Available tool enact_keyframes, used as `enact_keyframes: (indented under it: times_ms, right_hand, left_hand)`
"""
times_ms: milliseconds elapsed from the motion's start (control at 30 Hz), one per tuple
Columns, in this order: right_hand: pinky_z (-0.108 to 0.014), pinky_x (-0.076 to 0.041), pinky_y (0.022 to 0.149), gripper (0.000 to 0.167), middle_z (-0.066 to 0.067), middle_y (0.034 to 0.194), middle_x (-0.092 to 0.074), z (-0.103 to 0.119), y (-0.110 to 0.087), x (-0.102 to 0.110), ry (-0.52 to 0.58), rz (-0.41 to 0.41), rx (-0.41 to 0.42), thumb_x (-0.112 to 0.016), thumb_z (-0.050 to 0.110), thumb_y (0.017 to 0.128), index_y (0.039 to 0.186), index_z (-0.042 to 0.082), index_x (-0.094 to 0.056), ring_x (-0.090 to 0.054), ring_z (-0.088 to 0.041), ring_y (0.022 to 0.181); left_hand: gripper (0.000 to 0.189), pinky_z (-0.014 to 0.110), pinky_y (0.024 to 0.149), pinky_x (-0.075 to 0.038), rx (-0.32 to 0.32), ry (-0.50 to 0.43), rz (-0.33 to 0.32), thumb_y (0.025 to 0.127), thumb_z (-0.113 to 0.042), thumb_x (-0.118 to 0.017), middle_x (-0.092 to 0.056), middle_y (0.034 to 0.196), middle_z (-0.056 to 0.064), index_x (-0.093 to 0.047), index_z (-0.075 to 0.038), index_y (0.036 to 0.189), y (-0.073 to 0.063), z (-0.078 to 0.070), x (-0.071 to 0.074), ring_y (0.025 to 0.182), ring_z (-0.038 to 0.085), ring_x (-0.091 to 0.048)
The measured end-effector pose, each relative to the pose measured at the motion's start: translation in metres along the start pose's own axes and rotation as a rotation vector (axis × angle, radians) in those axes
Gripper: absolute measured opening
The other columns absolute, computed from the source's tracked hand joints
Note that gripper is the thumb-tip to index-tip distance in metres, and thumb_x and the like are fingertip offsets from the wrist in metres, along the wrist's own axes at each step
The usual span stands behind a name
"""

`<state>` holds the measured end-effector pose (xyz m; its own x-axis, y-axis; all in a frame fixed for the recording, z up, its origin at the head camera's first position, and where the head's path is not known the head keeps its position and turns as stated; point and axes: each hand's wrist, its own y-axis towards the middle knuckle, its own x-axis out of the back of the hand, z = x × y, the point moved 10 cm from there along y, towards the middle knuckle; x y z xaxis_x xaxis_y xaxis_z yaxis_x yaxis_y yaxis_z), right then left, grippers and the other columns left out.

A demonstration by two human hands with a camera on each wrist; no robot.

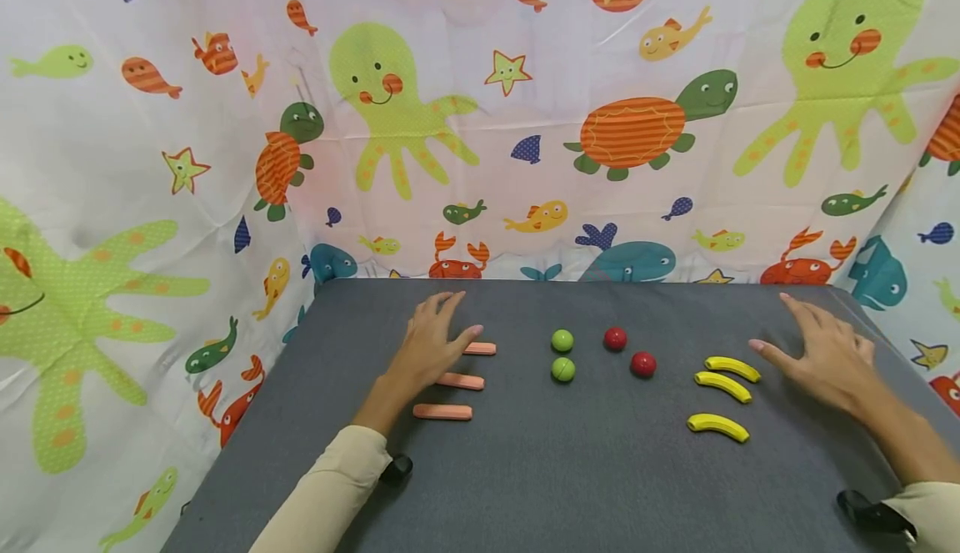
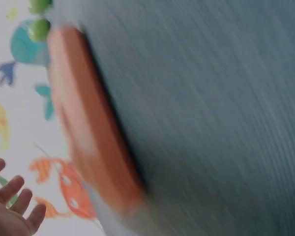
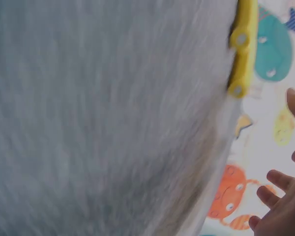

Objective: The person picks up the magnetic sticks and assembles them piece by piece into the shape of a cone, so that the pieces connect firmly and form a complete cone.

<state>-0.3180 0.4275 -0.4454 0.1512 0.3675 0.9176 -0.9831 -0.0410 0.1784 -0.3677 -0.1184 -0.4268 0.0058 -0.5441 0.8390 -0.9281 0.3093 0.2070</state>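
Observation:
My left hand (image 1: pixel 426 343), fingers spread, hovers over the left of the table above three toy sausages. The far sausage (image 1: pixel 482 349) is partly hidden by it; the middle sausage (image 1: pixel 461 381) and near sausage (image 1: pixel 442 412) lie below. A sausage (image 2: pixel 93 118) looms large and blurred in the left wrist view. My right hand (image 1: pixel 832 357) is held, thumb apart and holding nothing, to the right of three yellow toy bananas. Two of these, the far banana (image 1: pixel 732 368) and middle banana (image 1: pixel 722 387), lie close together. The third banana (image 1: pixel 717 427) lies nearer.
Between the hands, two green balls, perhaps limes, one behind the other: far one (image 1: pixel 562 340), near one (image 1: pixel 563 369). Beside them are two red round fruits (image 1: pixel 616 339). A curtain (image 1: pixel 525 244) printed with sea animals borders the grey table (image 1: pixel 555 486) behind and at both sides.

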Motion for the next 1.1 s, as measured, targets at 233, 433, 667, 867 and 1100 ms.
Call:
enact_keyframes:
  times_ms: [233,433,667,867,1100]
  right_hand:
    - [-0.068,-0.030,0.082,0.076,-0.036,0.137,-0.049,0.045,-0.017,0.007,0.046,-0.046,0.054,-0.073,0.045,0.098,0.152,-0.001,-0.047,-0.043,-0.054,0.116]
    - [-0.040,-0.046,0.070,0.058,-0.018,0.118,-0.064,0.080,-0.035,0.002,0.097,-0.001,0.071,-0.083,0.039,0.093,0.136,0.004,-0.066,-0.057,-0.033,0.102]
    - [-0.024,-0.045,0.065,0.048,-0.006,0.111,-0.070,0.103,-0.054,-0.016,0.153,0.118,0.095,-0.087,0.037,0.089,0.127,0.010,-0.075,-0.059,-0.019,0.094]
    - [-0.024,-0.049,0.068,0.038,0.003,0.106,-0.075,0.111,-0.064,-0.032,0.211,0.186,0.118,-0.089,0.030,0.087,0.119,0.013,-0.077,-0.057,-0.002,0.083]
    - [-0.025,-0.046,0.067,0.027,0.011,0.095,-0.071,0.111,-0.067,-0.045,0.180,0.233,0.133,-0.087,0.024,0.088,0.112,0.016,-0.080,-0.053,0.002,0.079]
  left_hand:
    - [0.049,0.051,0.102,-0.054,-0.072,-0.247,0.029,0.104,-0.035,-0.070,-0.058,0.142,0.014,-0.061,-0.014,0.148,-0.004,-0.055,-0.010,0.127,0.034,-0.061]
    - [0.042,0.043,0.099,-0.057,-0.121,-0.333,0.142,0.104,-0.032,-0.072,-0.064,0.136,0.011,-0.067,-0.016,0.142,-0.010,-0.088,-0.033,0.124,0.028,-0.065]
    - [0.043,0.038,0.098,-0.055,-0.132,-0.332,0.221,0.102,-0.029,-0.074,-0.065,0.136,0.011,-0.068,-0.013,0.142,-0.007,-0.103,-0.066,0.122,0.026,-0.065]
    - [0.045,0.037,0.099,-0.055,-0.133,-0.306,0.231,0.100,-0.025,-0.077,-0.067,0.137,0.008,-0.068,-0.012,0.142,-0.003,-0.109,-0.087,0.120,0.025,-0.067]
    - [0.043,0.033,0.100,-0.054,-0.168,-0.287,0.253,0.098,-0.020,-0.078,-0.069,0.133,0.008,-0.070,-0.009,0.139,-0.001,-0.113,-0.103,0.117,0.021,-0.068]
